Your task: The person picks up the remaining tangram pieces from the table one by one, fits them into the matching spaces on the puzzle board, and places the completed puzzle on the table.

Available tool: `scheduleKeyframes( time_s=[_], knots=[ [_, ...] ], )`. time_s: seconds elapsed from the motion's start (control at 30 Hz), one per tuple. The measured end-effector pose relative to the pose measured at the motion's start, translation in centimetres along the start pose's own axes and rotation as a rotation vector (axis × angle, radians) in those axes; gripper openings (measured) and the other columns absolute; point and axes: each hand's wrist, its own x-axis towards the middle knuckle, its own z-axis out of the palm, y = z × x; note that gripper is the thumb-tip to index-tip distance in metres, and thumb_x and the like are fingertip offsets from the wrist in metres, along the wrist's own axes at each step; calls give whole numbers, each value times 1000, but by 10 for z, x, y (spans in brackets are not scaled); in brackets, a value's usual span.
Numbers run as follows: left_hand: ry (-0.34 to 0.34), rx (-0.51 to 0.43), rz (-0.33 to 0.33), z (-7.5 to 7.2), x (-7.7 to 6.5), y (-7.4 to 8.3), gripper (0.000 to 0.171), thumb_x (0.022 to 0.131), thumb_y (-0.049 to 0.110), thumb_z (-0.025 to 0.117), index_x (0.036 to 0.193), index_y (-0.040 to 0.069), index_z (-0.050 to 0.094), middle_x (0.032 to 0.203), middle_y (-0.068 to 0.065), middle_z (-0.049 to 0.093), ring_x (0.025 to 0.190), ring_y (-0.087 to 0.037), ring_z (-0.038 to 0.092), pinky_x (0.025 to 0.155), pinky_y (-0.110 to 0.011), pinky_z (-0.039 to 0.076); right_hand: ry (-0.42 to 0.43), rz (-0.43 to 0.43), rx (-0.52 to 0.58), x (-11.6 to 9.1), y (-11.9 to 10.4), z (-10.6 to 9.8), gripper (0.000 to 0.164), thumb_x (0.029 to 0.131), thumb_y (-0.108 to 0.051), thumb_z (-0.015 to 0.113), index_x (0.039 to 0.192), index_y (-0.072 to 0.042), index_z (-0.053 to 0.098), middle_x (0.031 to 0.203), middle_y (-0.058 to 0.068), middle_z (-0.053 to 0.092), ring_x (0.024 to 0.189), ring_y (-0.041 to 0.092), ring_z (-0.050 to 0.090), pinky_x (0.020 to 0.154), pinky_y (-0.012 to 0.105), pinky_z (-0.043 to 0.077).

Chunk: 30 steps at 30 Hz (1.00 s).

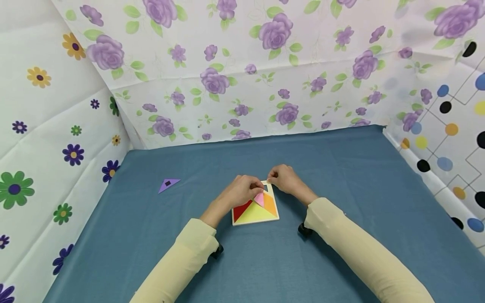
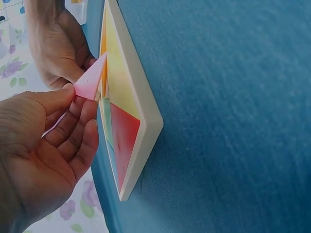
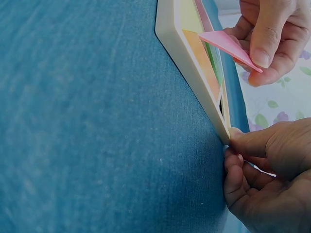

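My left hand [image 1: 240,190] pinches a pink triangular tangram piece [image 2: 91,81] between thumb and fingers. That piece stands tilted over the puzzle tray, one tip close to the yellow piece. The pale square tray [image 1: 255,223] lies on the blue cloth and holds a large yellow triangle [image 1: 257,214], a red triangle [image 1: 241,210], an orange piece [image 1: 270,205] and a green piece [image 2: 108,121]. With thumb and fingers, my right hand [image 1: 286,180] grips the tray's far right corner. The left hand hides the tray's far left part in the head view.
A purple triangle [image 1: 163,187] with a dark square mark lies on the blue tablecloth [image 1: 151,252], left of the tray. Flowered sheets [image 1: 212,101] hang behind and at the left of the table, and a dotted sheet [image 1: 451,147] hangs at the right.
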Motion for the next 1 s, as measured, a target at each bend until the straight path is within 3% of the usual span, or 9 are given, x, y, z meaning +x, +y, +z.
scheduleKeyframes(
  time_s=[0.2, 0.57, 1.0],
  knots=[
    [0, 9, 10, 0, -1, 0, 16, 102, 15, 67, 113, 7, 77, 99, -2, 74, 77, -11, 63, 72, -25, 55, 9, -1, 5, 0, 1, 1, 10, 101, -8, 68, 95, -4, 75, 80, 6, 66, 62, 17, 52, 62, 31, 42],
    [-12, 50, -35, 0, -3, 0, 18, 103, 17, 67, 116, 9, 76, 100, -1, 73, 75, -11, 62, 71, -26, 54, 6, 10, 12, -1, 0, 0, 10, 101, -8, 67, 95, -4, 75, 83, 7, 68, 63, 17, 53, 63, 32, 44],
    [-3, 70, -18, 2, -3, 0, 18, 103, 17, 67, 116, 9, 77, 101, -1, 74, 74, -10, 62, 71, -26, 53, 5, 9, 7, 1, 1, 1, 11, 101, -9, 67, 95, -4, 76, 87, 7, 69, 64, 17, 53, 63, 31, 44]
  ],
)
